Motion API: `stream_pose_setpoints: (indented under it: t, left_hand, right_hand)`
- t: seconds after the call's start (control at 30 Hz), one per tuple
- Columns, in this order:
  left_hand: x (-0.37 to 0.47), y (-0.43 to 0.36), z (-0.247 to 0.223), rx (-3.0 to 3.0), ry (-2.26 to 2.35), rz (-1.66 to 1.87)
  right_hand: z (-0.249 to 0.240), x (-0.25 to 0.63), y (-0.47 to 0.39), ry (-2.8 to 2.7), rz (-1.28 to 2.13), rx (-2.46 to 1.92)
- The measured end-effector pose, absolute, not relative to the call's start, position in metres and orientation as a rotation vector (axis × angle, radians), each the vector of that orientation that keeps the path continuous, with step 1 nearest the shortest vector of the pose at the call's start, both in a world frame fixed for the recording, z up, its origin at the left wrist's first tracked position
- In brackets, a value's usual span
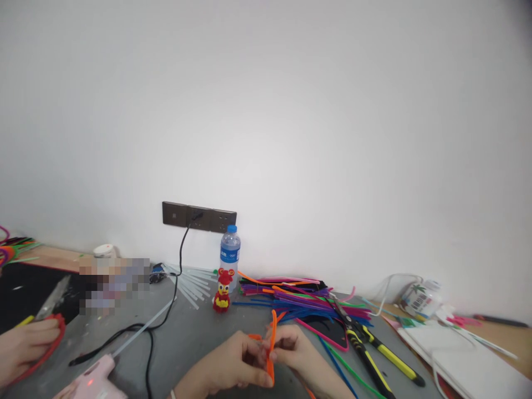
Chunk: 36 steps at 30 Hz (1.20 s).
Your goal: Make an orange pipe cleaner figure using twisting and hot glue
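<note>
Low in the middle of the head view, my left hand (233, 366) and my right hand (297, 354) meet around an orange pipe cleaner (273, 327). The fingers of my left hand are closed on its lower part. My right hand pinches it from the other side, its thumb and fingers pressed together. One bent length of it stands up between the hands, and a short orange piece shows behind my left fingers. How the strands cross inside the grip is hidden. Beyond my hands stands a small red and yellow figure (223, 293) in front of a water bottle (230, 246).
Bundled pipe cleaners (299, 302) lie behind my hands. Yellow-black pliers (374, 349) and a white sheet (465, 354) are at right. At left are a pink glue gun (95, 382), glue sticks (187, 282), a black cable (152, 354) and another person's hand (25, 349) near scissors (54, 299).
</note>
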<state>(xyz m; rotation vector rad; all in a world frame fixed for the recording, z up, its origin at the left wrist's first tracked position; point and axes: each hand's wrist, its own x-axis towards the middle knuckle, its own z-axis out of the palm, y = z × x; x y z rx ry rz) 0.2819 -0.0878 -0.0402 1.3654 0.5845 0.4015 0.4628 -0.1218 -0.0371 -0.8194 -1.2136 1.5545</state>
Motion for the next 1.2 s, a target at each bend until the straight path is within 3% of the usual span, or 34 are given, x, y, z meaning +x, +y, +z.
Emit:
stream_pose_setpoints:
  t: [0.3, 1.2]
  left_hand:
    - [0.294, -0.087, -0.047, 1.72, 0.874, 0.706]
    - [0.288, -0.089, -0.049, 2.272, 0.958, 0.823]
  right_hand:
    - [-0.047, 0.466, -0.105, -1.025, 1.23, -0.972]
    - [-0.052, 0.463, -0.101, -1.125, 1.176, -1.074]
